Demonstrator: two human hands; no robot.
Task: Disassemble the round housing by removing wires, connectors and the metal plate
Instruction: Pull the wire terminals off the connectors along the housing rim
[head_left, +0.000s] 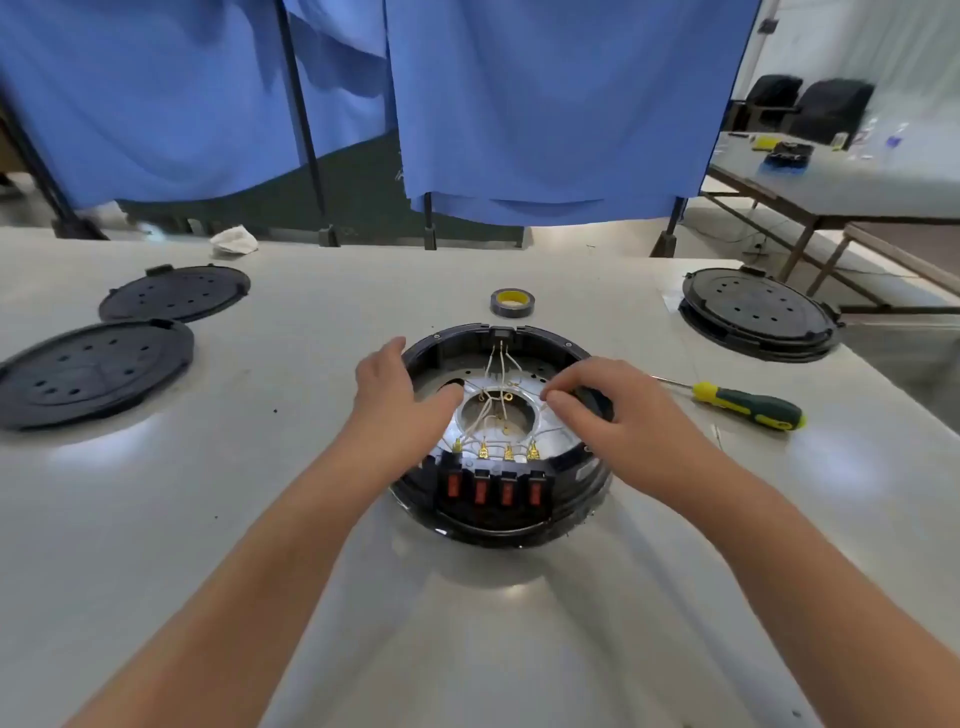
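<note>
The round black plastic housing (498, 441) lies open side up on the grey table (208, 519), between both hands. The left hand (395, 389) rests on its rim, thumb reaching inward, apparently to steady it. The right hand (597, 405) has fingertips pinched by the thin white wires (493, 364) over the silvery metal plate (550, 436); whether that grip holds a wire cannot be told. Brass connectors (496, 451) sit nearer than both grips. The right palm hides the far rim.
</note>
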